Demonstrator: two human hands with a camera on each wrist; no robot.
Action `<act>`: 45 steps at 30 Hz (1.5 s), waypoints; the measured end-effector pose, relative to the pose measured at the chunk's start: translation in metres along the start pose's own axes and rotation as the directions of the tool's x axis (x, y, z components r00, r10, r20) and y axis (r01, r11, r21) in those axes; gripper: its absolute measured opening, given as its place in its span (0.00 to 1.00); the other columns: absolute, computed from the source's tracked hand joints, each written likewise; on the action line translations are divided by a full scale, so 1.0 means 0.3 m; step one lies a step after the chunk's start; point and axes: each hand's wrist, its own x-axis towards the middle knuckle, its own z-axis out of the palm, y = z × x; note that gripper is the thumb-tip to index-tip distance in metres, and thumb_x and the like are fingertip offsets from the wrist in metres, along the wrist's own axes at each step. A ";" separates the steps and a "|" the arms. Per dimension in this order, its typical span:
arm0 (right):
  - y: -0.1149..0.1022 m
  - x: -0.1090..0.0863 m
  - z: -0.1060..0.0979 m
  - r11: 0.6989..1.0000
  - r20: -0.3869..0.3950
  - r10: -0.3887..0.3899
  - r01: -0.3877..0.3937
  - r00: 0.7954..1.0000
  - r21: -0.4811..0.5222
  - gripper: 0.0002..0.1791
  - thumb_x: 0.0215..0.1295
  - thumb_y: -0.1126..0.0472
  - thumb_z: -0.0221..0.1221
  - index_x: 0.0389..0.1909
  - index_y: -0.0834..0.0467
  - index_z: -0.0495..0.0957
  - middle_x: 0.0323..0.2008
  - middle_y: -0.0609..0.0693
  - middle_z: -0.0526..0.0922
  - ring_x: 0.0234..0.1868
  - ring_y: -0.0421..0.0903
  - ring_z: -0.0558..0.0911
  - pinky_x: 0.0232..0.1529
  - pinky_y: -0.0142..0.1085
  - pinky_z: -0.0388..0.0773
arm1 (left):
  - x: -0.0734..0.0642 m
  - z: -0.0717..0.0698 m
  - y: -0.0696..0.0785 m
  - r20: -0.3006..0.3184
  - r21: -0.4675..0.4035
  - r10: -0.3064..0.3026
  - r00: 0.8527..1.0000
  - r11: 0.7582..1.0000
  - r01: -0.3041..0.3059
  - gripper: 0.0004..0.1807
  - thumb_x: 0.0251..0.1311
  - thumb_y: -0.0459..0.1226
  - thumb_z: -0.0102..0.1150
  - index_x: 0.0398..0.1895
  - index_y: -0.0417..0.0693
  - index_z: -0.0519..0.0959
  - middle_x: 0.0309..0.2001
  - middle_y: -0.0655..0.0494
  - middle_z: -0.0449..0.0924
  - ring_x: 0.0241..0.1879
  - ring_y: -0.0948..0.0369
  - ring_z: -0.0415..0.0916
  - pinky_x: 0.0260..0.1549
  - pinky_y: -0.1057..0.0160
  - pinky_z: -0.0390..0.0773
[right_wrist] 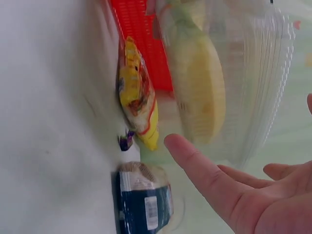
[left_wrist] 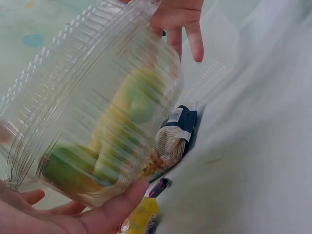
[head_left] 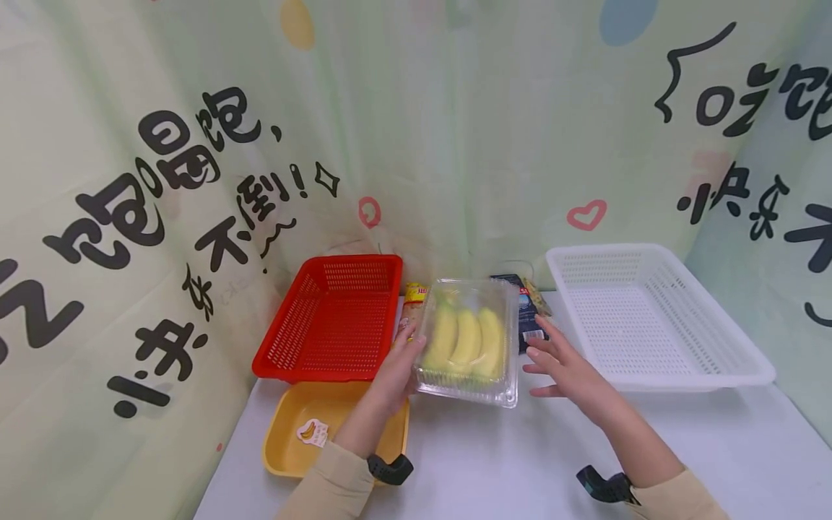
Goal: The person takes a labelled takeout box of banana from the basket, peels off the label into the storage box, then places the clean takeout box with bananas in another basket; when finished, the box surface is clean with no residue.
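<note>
A clear plastic clamshell box (head_left: pixel 466 339) with several yellow bananas (head_left: pixel 469 336) inside is held up above the table, tilted. My left hand (head_left: pixel 393 372) grips its left side, thumb and fingers around the edge; the left wrist view shows the bananas' greenish ends (left_wrist: pixel 141 105) through the plastic. On the other side of the box my right hand (head_left: pixel 564 367) is apart from it, fingers spread and holding nothing. In the right wrist view that hand's fingertips (right_wrist: pixel 179 144) are near the box's lower corner.
A red basket (head_left: pixel 260 361) stands at back left, with a yellow bin (head_left: pixel 276 451) bearing a banana sticker (head_left: pixel 313 432) in front. A white basket (head_left: pixel 721 381) is on the right. Behind the box lie a yellow snack bag (right_wrist: pixel 139 95) and a dark blue bag (right_wrist: pixel 146 209).
</note>
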 end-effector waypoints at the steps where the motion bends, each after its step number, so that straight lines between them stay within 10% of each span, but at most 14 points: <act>1: -0.004 0.001 0.009 1.000 0.003 0.005 -0.005 1.000 0.003 0.45 0.73 0.41 0.51 0.79 0.40 0.32 0.76 0.67 0.49 0.65 0.68 0.72 0.45 0.49 0.85 | -0.005 0.002 0.001 -0.009 0.001 0.007 1.000 1.000 -0.007 0.35 0.66 0.59 0.52 0.75 0.76 0.55 0.68 0.48 0.65 0.52 0.54 0.78 0.45 0.56 0.82; 21: -0.025 0.044 0.098 0.998 0.028 0.061 -0.061 0.998 -0.002 0.43 0.71 0.41 0.53 0.78 0.34 0.39 0.76 0.65 0.50 0.61 0.66 0.74 0.35 0.45 0.87 | -0.038 0.006 -0.008 -0.013 -0.012 0.024 1.000 1.000 -0.025 0.39 0.64 0.61 0.53 0.76 0.74 0.50 0.68 0.48 0.65 0.55 0.52 0.76 0.47 0.54 0.81; 35: -0.051 0.071 0.120 1.000 0.021 -0.007 0.007 1.000 0.006 0.41 0.73 0.44 0.52 0.79 0.35 0.41 0.78 0.66 0.42 0.69 0.72 0.64 0.35 0.43 0.87 | -0.051 -0.064 0.070 0.070 0.208 0.044 0.997 0.976 -0.058 0.42 0.64 0.65 0.48 0.77 0.73 0.46 0.67 0.51 0.67 0.57 0.51 0.75 0.57 0.43 0.77; 45: -0.131 0.119 0.139 1.000 0.043 -0.027 0.028 0.999 -0.010 0.41 0.72 0.42 0.51 0.79 0.37 0.40 0.78 0.64 0.46 0.68 0.69 0.66 0.40 0.44 0.86 | -0.064 -0.133 0.145 0.012 0.322 0.095 0.995 0.942 -0.094 0.34 0.66 0.62 0.49 0.74 0.78 0.54 0.64 0.61 0.70 0.61 0.52 0.70 0.57 0.46 0.77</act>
